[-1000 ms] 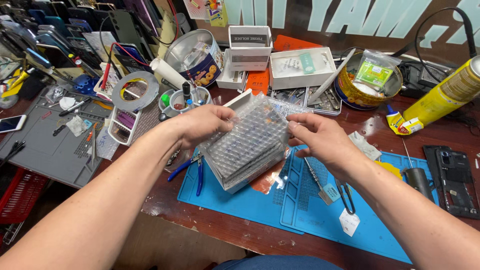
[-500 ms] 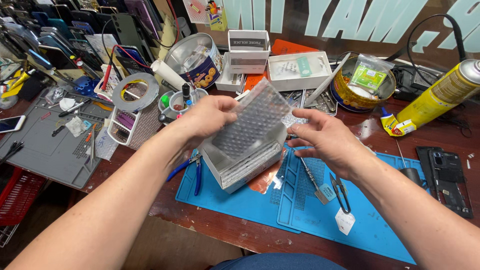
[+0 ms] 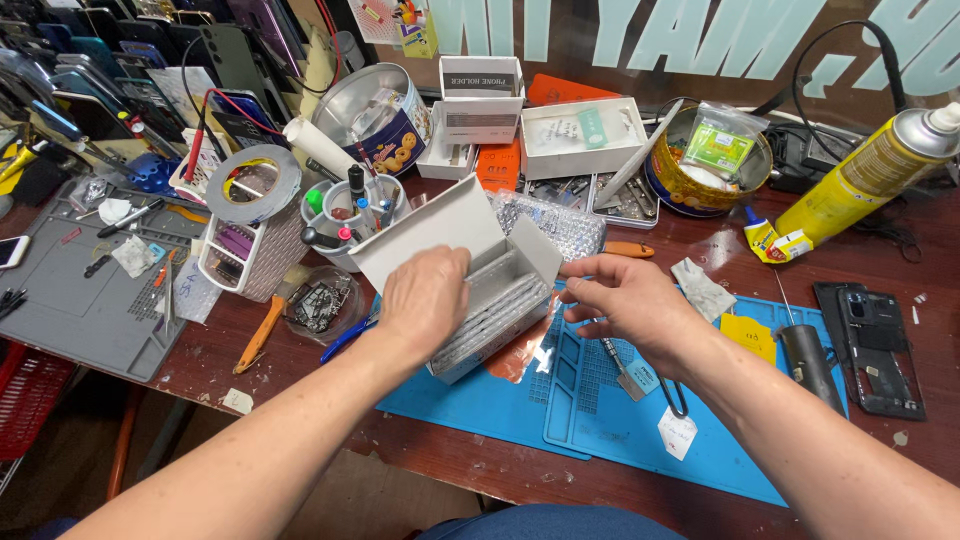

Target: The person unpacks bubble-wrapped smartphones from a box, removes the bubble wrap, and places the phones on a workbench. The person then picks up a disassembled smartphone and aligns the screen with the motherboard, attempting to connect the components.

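Two bare forearms reach in from the lower edge, hands close together at mid-frame.

The left hand [image 3: 425,300] lies palm down with its back to the camera, wrist straight, knuckles bent and fingers [image 3: 452,262] curled forward and downward in a loose clasp; its forearm runs back diagonally toward the lower left. The right hand [image 3: 625,305] sits just right of the left fingers, turned with the thumb side up, fingers [image 3: 585,268] stretched leftward and slightly spread, thumb below them, partly open. A narrow gap parts the two sets of fingers. The right forearm runs back to the lower right corner.
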